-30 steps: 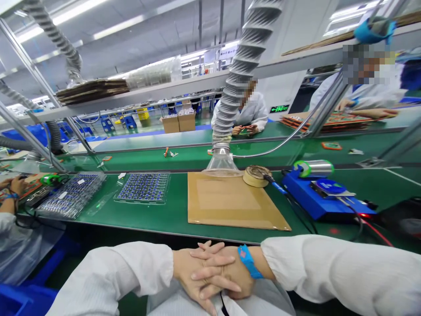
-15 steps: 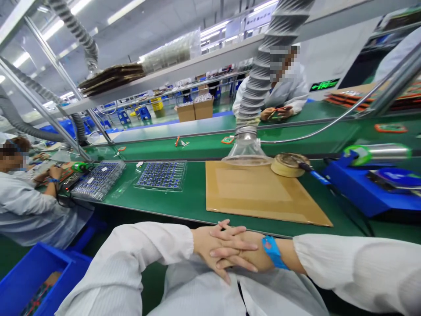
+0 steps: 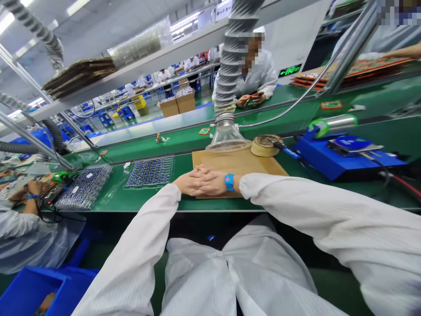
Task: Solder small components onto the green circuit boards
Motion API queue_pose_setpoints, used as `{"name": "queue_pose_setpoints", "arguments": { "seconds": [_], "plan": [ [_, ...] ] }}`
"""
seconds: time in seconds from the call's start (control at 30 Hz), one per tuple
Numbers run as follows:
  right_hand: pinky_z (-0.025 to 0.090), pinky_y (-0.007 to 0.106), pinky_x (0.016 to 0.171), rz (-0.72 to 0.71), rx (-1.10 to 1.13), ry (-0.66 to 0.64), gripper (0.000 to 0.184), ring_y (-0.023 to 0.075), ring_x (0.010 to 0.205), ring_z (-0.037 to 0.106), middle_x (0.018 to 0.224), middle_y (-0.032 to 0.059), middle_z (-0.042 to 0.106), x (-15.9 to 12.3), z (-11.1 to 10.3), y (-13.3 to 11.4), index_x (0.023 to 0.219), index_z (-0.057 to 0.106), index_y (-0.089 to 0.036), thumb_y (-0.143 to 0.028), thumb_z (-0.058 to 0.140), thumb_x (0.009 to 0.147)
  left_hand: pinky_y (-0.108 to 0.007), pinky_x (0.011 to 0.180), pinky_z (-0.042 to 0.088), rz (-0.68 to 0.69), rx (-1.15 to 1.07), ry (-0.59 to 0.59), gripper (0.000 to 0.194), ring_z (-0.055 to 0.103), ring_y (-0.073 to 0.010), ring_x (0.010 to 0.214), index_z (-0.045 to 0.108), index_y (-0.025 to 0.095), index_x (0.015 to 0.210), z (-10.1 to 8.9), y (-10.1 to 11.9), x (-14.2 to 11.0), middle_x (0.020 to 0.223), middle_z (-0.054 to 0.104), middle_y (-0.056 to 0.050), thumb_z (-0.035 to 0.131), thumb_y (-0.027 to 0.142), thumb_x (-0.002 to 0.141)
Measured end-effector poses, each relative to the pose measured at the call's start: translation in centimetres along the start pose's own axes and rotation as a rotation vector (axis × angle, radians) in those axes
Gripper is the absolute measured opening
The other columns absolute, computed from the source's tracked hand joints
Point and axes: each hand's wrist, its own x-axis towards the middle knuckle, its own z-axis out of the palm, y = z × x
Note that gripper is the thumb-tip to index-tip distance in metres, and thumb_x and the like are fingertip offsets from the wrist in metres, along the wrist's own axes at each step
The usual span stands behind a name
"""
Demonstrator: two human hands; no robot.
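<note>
Brown rectangular cardboard sheet (image 3: 238,164) lies flat on the long green table (image 3: 182,164), straight ahead of you, its near part partly hidden behind your hands and sleeve. Your left hand (image 3: 190,182) and right hand (image 3: 214,184) meet over its near left side, fingers interlaced, so each grip is closed on the other hand; no tool or part shows between them. You cannot tell from this angle whether they touch the cardboard.

As far as work goes, you have no piece in hand, and how much is finished or left cannot be judged from this view. To the left, a clear plastic tray (image 3: 149,172) keeps its blue parts in rows, with a clear plastic tray stack (image 3: 86,186) farther left. To the right, the blue-handled soldering iron (image 3: 290,152) rests with its end at a round tan pot (image 3: 265,148), beside a boxy blue station (image 3: 342,158), apart from your hands. At the sheet's far edge stands a clear funnel-shaped hood (image 3: 228,139) on a grey ribbed hose (image 3: 226,70).
</note>
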Motion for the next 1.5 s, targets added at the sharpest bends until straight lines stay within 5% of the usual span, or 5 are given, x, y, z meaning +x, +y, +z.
{"name": "queue_pose_setpoints", "arguments": {
  "seconds": [0.5,0.67,1.0,1.33,1.5],
  "plan": [
    [0.043,0.043,0.106,-0.720,-0.310,-0.595,0.031,0.0200,0.120,0.059,0.110,0.0049,0.072,16.0,-0.8,1.5,0.090,0.073,-0.006,-0.022,0.048,0.095,-0.042,0.126,0.029,-0.317,0.209,0.032,0.059,0.023,-0.0274,0.156,0.053,0.033,0.150,-2.0,-7.1,-2.3,0.165,0.036,0.003,0.056,0.023,0.092],
    [0.031,0.049,0.119,-0.923,-0.459,-0.617,0.033,0.0259,0.139,0.046,0.139,0.0089,0.063,17.8,0.5,1.0,0.108,0.074,-0.013,-0.008,0.059,0.079,-0.041,0.124,0.033,-0.320,0.291,0.019,0.057,0.026,-0.0251,0.156,0.056,0.035,0.147,-3.6,-8.2,-3.8,0.168,0.030,0.003,0.057,0.019,0.092],
    [0.038,0.052,0.112,-0.932,-0.697,-0.486,0.059,0.0302,0.143,0.041,0.156,0.0196,0.041,15.8,-0.2,1.9,0.142,0.055,-0.017,-0.002,0.045,0.085,-0.057,0.128,0.007,-0.524,0.460,0.073,0.073,0.035,-0.0328,0.152,0.029,0.019,0.163,-5.4,-9.8,-3.0,0.159,0.045,-0.017,0.050,0.017,0.093],
    [0.040,0.031,0.068,-0.880,-0.766,-0.594,0.018,0.0199,0.079,0.060,0.083,0.0087,0.071,8.3,-2.7,2.7,0.091,0.069,-0.017,-0.015,0.051,0.092,-0.066,0.123,-0.008,-0.893,0.421,0.176,0.078,-0.004,-0.0387,0.159,0.037,0.026,0.159,-4.3,-14.9,6.1,0.173,0.009,-0.012,0.056,0.014,0.084],
    [0.023,0.028,0.050,-0.775,-0.770,-0.609,0.011,0.0162,0.058,0.058,0.067,0.0021,0.071,6.8,-4.0,4.1,0.086,0.070,-0.020,-0.016,0.059,0.086,-0.069,0.120,0.010,-1.141,0.152,0.235,0.060,0.013,-0.0416,0.156,0.055,0.021,0.146,-1.8,-19.6,10.9,0.166,0.029,-0.017,0.058,0.018,0.085]
  ]
}}
